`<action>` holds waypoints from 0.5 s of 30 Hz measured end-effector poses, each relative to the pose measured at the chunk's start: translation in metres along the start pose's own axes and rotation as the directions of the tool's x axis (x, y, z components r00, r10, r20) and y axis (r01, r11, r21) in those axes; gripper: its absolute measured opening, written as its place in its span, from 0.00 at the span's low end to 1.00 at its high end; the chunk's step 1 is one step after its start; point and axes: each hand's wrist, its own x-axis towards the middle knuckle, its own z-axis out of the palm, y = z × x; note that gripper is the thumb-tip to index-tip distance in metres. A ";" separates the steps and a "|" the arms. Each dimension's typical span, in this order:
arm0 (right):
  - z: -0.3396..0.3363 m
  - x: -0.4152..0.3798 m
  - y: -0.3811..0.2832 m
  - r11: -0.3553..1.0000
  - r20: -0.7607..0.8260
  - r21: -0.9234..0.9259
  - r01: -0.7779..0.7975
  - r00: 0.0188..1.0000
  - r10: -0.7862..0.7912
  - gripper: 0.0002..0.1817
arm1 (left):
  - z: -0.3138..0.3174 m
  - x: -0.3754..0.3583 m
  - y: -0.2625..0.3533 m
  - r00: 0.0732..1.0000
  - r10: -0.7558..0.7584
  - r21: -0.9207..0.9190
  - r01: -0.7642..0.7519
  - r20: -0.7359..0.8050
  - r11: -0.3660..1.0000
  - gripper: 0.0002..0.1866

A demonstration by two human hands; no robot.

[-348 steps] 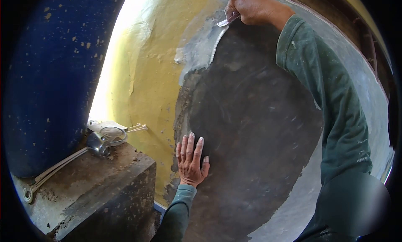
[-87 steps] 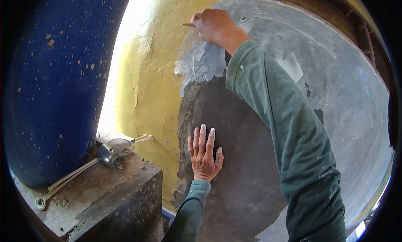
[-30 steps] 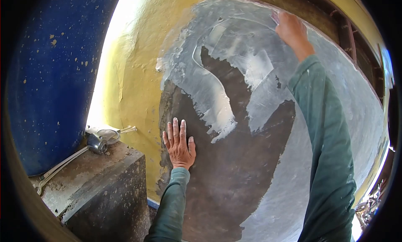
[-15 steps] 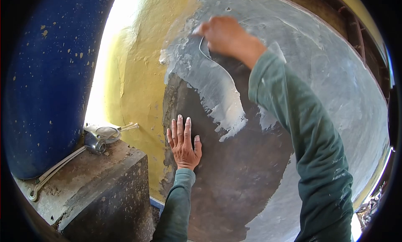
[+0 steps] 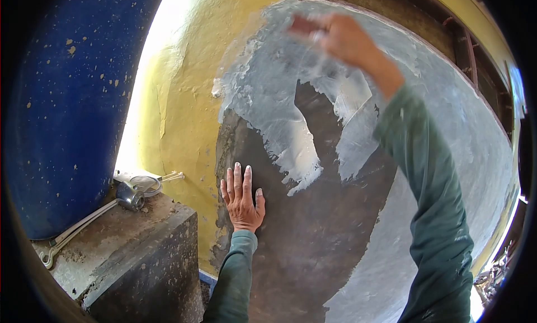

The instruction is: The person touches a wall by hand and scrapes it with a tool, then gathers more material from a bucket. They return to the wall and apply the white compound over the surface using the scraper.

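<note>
A small reddish-brown tool (image 5: 304, 25) sits near the top edge of the wall (image 5: 182, 99), roughly crosswise and blurred; its exact shape, and whether it touches the surface, cannot be told. Below and around it spreads a streaky gray coat (image 5: 263, 71), covering the wall's top and running down its right side, with a ragged margin toward the left edge. Two tongues hang from the coat: the left tongue (image 5: 299, 147) whitish and frayed at its tip, the right tongue (image 5: 352, 141) ending slightly higher, brightest near its top. A dark bare patch (image 5: 319, 233) rises between them to a narrow peak and widens below.
</note>
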 end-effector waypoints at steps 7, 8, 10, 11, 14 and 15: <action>0.014 0.045 0.018 0.901 -0.169 -0.433 0.032 0.979 -0.116 0.17 | 0.000 -0.001 0.000 1.000 0.005 0.009 -0.005 -0.012 1.000 0.33; 0.029 0.045 0.019 0.877 -0.174 -0.479 0.042 0.975 -0.141 0.17 | 0.001 0.000 -0.001 1.000 0.008 0.007 -0.008 -0.014 1.000 0.33; 0.055 0.040 0.024 0.777 -0.120 -0.623 0.096 0.969 -0.216 0.17 | 0.000 0.002 -0.001 1.000 0.013 0.004 -0.013 -0.021 1.000 0.33; 0.064 0.033 0.026 0.778 -0.114 -0.621 0.099 0.970 -0.215 0.17 | 0.000 0.000 -0.001 1.000 0.017 -0.004 -0.017 -0.021 1.000 0.33; 0.081 0.005 0.027 0.786 -0.083 -0.582 0.208 0.947 -0.311 0.17 | 0.000 0.001 -0.002 0.999 0.025 -0.016 -0.026 -0.026 1.000 0.33; 0.080 -0.009 0.019 0.790 -0.005 -0.551 0.269 0.946 -0.326 0.18 | -0.002 -0.002 -0.001 1.000 0.022 -0.022 -0.022 -0.012 1.000 0.33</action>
